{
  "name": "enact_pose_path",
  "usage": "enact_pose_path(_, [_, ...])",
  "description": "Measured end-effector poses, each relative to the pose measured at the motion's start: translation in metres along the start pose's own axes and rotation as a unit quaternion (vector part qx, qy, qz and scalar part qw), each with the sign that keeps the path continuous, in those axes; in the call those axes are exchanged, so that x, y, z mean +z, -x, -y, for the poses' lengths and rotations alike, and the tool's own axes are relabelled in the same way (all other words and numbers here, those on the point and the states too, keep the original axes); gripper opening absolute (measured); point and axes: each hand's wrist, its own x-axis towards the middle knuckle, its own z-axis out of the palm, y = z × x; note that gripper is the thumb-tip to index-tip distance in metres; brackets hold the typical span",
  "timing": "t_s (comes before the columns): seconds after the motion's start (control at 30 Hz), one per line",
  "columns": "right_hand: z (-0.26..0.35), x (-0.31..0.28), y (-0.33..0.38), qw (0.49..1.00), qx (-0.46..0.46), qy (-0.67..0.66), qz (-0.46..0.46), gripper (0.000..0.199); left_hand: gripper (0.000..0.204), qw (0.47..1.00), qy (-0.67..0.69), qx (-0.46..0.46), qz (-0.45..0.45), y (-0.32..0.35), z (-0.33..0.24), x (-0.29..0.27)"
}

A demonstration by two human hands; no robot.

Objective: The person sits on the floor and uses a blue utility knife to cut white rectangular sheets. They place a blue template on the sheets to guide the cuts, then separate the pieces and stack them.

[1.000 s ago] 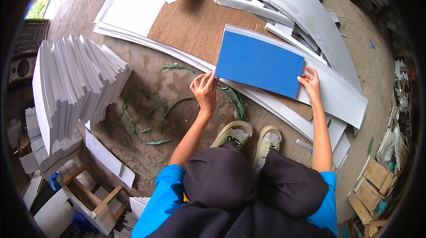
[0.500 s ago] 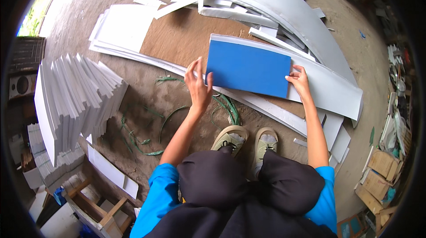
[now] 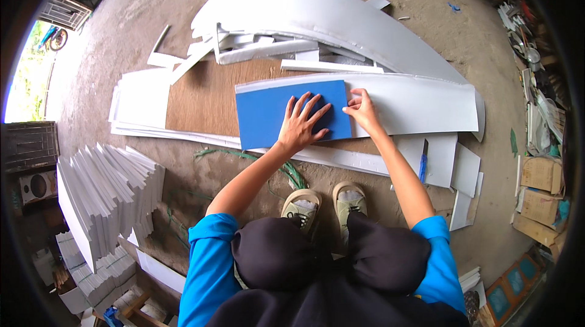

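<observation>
A blue rectangular sheet (image 3: 262, 120) lies flat on a brown board (image 3: 201, 98) in front of me. My left hand (image 3: 301, 126) presses down on its right half, palm flat and fingers spread. At the sheet's upper right corner, my right hand (image 3: 364, 109) has its fingers curled on the edge. That edge meets a long white sheet (image 3: 420, 104) stretching off to the right. I am crouched, my shoes (image 3: 326, 205) just below the board.
A leaning stack of white boards (image 3: 103, 196) stands at my left. A big curved white sheet (image 3: 317, 13) and white offcuts lie beyond the board. A blue-handled knife (image 3: 421, 167) rests on white pieces at right. Green straps (image 3: 292, 171) lie near my feet; cardboard boxes (image 3: 539, 174) line the right edge.
The blue sheet has gone from being carried above the pile to lying flat on the brown board. My left hand moved from its left edge onto its face.
</observation>
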Motion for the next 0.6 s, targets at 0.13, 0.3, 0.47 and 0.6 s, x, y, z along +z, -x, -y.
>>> enact_pose_path(0.13, [0.002,-0.009,0.018,0.995,-0.078,-0.056,0.036,0.059,0.061,0.997,-0.06,0.026,0.027,-0.01,-0.005,-0.003])
enact_pose_path(0.3, [-0.011,-0.069,0.084,0.958,-0.184,0.138,-0.174,0.048,0.062,0.973,-0.125,0.008,0.194,-0.039,-0.036,-0.026])
enact_pose_path(0.47, [-0.072,-0.125,0.16,0.887,0.081,0.299,-0.342,0.049,0.057,0.963,-0.122,0.148,0.191,-0.079,-0.105,-0.046])
enact_pose_path(0.6, [-0.115,-0.14,0.178,0.873,0.152,0.333,-0.321,0.053,0.05,0.934,-0.172,0.253,0.183,-0.1,-0.163,-0.053])
